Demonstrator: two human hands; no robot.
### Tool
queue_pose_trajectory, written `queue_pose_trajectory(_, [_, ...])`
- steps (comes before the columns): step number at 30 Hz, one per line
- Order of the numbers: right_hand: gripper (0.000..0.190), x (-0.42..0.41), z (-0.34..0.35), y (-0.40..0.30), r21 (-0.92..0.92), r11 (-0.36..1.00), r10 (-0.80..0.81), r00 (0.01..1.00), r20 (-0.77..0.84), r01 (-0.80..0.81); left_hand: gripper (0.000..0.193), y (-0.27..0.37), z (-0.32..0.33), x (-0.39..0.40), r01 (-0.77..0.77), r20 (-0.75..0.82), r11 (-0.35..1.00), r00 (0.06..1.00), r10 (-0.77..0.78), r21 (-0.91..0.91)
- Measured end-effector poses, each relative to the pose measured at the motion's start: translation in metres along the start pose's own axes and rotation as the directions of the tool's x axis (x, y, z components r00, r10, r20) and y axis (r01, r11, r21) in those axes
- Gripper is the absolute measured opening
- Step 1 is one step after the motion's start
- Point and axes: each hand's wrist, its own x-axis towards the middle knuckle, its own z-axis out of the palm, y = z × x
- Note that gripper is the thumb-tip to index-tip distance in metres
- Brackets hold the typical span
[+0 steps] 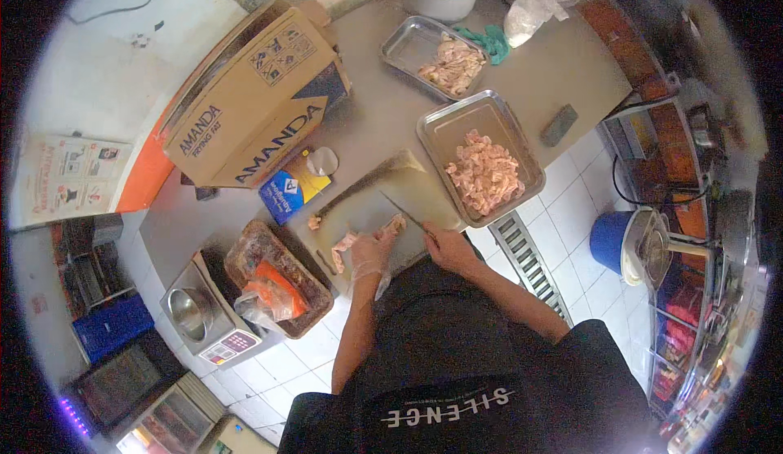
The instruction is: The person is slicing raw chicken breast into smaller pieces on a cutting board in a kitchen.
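Observation:
My left hand (372,255), in a thin clear plastic glove, holds a strip of raw meat (393,226) down on a pale cutting board (422,243). More pale meat (340,251) shows on the other side of that hand; whether it is the same piece is hidden by the fingers. In my bare right hand (451,249) is a kitchen knife (400,207), its blade angled over the board just beyond the meat. A small scrap of meat (314,222) lies at the board's left edge. Beside the board, a metal tray (435,125) holds a heap of cut raw meat (485,174).
Farther back are a second metal tray (400,41) with larger meat pieces (456,65), a green cloth (492,44) and a green-rimmed tub (437,4). A large cardboard box (257,102), a stained tray (244,258) and a digital scale (211,313) stand left. A sharpening stone (559,125) lies right.

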Motion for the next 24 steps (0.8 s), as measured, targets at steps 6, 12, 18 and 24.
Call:
queue_pose_trajectory(6, [0.030, -0.004, 0.002, 0.003, -0.069, 0.997, 0.048, 0.998, 0.043, -0.045, 0.052, 0.011, -0.012, -0.014, -0.165, 0.086, 0.943, 0.977, 0.197, -0.290])
queue_pose_trajectory(12, [0.031, -0.001, -0.034, 0.010, 0.120, 0.985, 0.159, 0.937, -0.311, -0.127, 0.051, 0.064, -0.033, -0.028, -0.170, 0.051, 0.767, 0.966, 0.255, -0.619])
queue_pose_trajectory(18, [0.033, -0.011, -0.028, 0.008, 0.093, 0.987, 0.153, 0.933, -0.325, -0.130, 0.052, 0.020, 0.017, -0.001, -0.231, -0.094, 0.901, 0.973, 0.211, -0.368])
queue_pose_trajectory(24, [0.025, -0.016, 0.001, 0.001, -0.295, 0.925, 0.267, 0.962, 0.055, -0.239, 0.046, 0.021, 0.017, -0.004, -0.005, -0.087, 0.964, 0.996, -0.019, -0.267])
